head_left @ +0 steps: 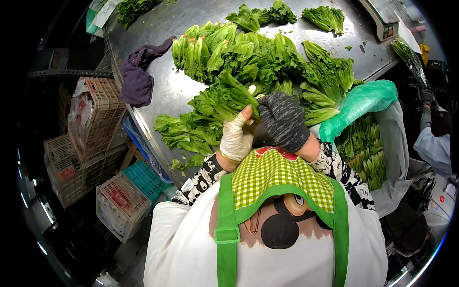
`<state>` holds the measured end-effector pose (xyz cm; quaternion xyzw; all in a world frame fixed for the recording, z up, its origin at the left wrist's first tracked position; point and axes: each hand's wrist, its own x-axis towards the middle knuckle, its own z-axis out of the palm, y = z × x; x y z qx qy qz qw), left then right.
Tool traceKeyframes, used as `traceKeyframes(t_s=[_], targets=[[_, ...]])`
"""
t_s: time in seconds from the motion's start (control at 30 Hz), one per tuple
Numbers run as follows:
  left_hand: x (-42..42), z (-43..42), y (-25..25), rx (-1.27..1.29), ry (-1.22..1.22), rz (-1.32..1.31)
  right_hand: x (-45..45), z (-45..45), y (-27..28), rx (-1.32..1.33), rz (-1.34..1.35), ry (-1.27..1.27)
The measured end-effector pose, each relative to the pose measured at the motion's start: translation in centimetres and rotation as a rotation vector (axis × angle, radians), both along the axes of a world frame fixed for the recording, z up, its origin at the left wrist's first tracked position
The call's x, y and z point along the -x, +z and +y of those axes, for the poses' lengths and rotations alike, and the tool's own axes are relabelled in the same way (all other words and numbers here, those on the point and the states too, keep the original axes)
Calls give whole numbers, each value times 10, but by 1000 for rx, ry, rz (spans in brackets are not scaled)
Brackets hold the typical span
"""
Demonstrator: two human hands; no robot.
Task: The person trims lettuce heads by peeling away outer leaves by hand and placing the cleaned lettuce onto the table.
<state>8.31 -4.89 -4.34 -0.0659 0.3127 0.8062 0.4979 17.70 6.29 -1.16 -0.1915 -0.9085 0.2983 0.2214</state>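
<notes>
My left hand [236, 139], in a thin white glove, is closed around a head of leafy green lettuce [224, 99], thumb on top near its cut end. Close beside it, my right hand [285, 120] wears a dark grey knit glove and is curled into a fist at the stem end; whatever its fingers hold is hidden. A pile of lettuce heads [248, 52] lies just beyond both hands on the metal table [160, 103]. Loose lettuce leaves [186, 131] lie to the left of my left hand.
A purple cloth [138, 71] hangs over the table's left edge. Right of me, a lined bin [394, 143] with a green plastic bag [366, 103] holds more lettuce. Crates [98, 115] are stacked at left. A scale [382, 19] stands far right; another person's sleeve [436, 146] shows.
</notes>
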Motion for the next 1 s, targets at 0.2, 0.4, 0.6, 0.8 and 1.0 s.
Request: traceKeyframes(t_s=[0.2,0.4,0.6,0.8,1.0], targets=[[5,0,13,-63,131,-273,5,-7,-6,420,193,-273],[32,-22,33,-173,276,-198,9,4,2,626,164,-218],[50,-46,45,-173,319,124,14,-19,-18,720,-176,88],[31,-20,39,338,29,652,13,-8,13,978,25,125],[16,11,26,244,-396,1109,2,6,13,807,-111,29]])
